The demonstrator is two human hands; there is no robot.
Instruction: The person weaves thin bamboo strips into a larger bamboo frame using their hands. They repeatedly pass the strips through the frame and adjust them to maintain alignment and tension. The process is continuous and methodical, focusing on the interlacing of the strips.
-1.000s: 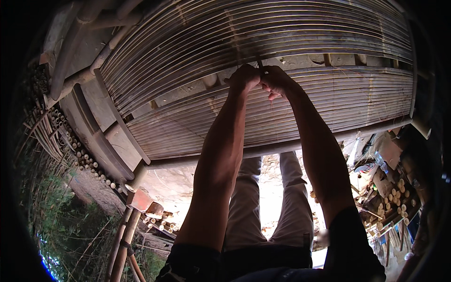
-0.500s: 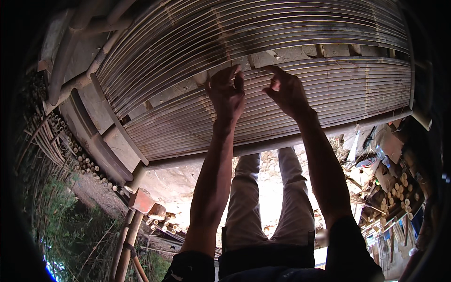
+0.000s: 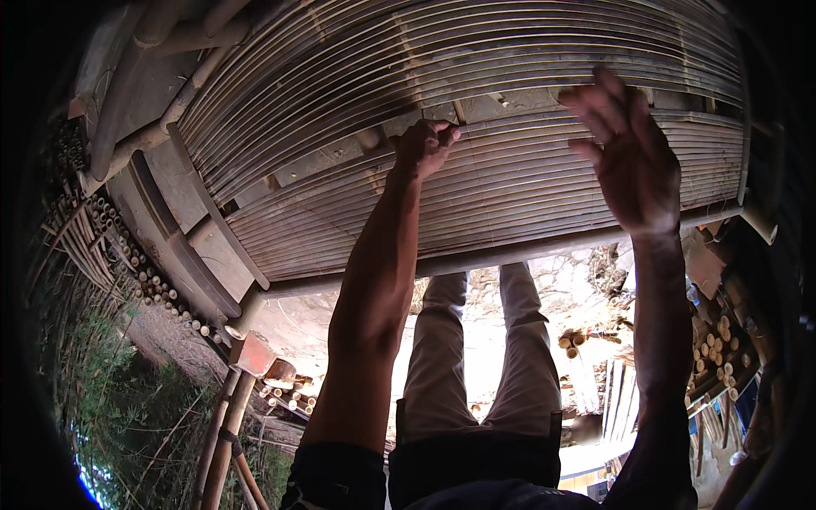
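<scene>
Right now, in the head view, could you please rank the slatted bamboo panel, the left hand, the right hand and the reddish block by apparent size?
1. Slatted bamboo panel.
2. Right hand, though it is raised nearer the camera.
3. Left hand, closed on the slats.
4. Reddish block, close to the left hand in size, so unsure.

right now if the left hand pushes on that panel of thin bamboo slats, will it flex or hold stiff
Probably some spring: the bamboo slats are thin, long strips, so each likely bends a little alone. Packed side by side over cross pieces and a round pole along the edge, they likely resist together. The left hand, closed at a gap between the slats, would likely meet firmer support there.
</scene>
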